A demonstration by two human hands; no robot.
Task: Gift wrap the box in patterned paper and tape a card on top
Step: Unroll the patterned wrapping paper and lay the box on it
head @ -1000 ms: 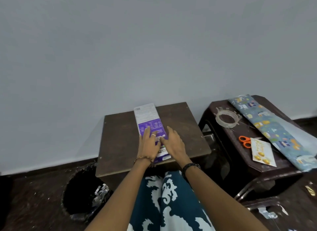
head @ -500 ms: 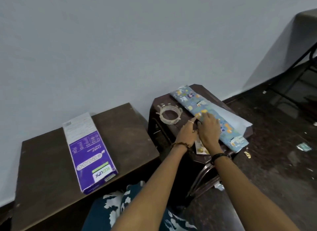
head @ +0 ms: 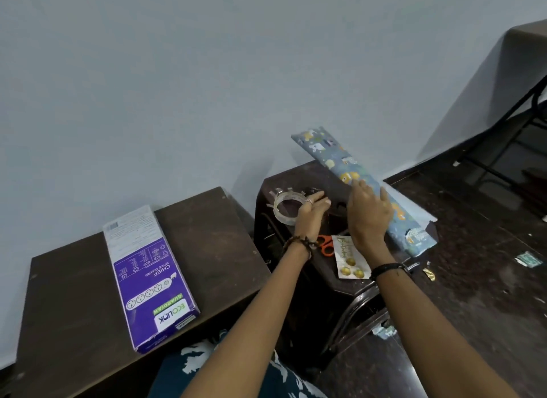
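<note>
The long, flat, blue cartoon-printed wrapping paper (head: 355, 172) has lifted off the dark stool, gripped by the right hand (head: 370, 217); left hand (head: 310, 212) fingers loosely curled, holding nothing, beside the clear tape ring (head: 284, 208).

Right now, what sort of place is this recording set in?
Probably a plain room at home, not a workshop: a bare wall, a low wooden table holding a box, and a dark stool serving as a side table on a littered floor.

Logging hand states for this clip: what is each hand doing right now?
Left hand: open, holding nothing, beside the tape roll.
Right hand: grips the folded wrapping paper, lifting it.
</note>
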